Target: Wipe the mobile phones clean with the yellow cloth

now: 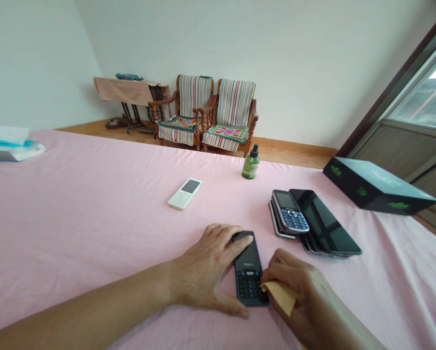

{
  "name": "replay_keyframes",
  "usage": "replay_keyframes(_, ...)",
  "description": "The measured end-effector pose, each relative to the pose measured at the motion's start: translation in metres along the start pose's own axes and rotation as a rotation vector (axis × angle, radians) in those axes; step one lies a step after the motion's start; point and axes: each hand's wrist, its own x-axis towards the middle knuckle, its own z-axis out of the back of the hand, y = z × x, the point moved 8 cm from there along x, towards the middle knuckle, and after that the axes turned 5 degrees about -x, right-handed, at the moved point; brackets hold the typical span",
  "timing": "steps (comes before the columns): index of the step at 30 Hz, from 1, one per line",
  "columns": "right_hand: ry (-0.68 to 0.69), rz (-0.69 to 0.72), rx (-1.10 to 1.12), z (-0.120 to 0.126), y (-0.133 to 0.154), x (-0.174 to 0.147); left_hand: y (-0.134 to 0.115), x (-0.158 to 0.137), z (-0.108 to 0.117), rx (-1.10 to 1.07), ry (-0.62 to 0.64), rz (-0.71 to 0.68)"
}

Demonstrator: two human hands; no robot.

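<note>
A dark keypad phone (249, 266) lies face up on the pink cloth, its screen end pointing away from me. My left hand (212, 267) grips it from the left, with fingers at the upper end and the thumb by the lower left corner. Pinched in my right hand (300, 282) is a small yellow cloth (284, 296), which touches the right edge of the keypad. Part of that cloth is hidden inside the closed fingers.
A white keypad phone (185, 193) and a green spray bottle (251, 164) stand farther back. To the right are stacked keypad phones (289, 214), stacked dark touchscreen devices (323, 221) and a black box (378, 187). A tissue pack (13, 148) lies far left on the pink tablecloth (94, 209).
</note>
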Motion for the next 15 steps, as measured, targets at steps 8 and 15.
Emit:
replay_keyframes(8, -0.009, 0.023, -0.037, -0.007, 0.008, 0.0, 0.0, -0.001, 0.0, -0.013, -0.015, -0.017)
replay_keyframes(15, -0.026, 0.065, -0.018, -0.011, 0.021, 0.004, 0.0, 0.0, 0.0, -0.025, -0.021, -0.022)
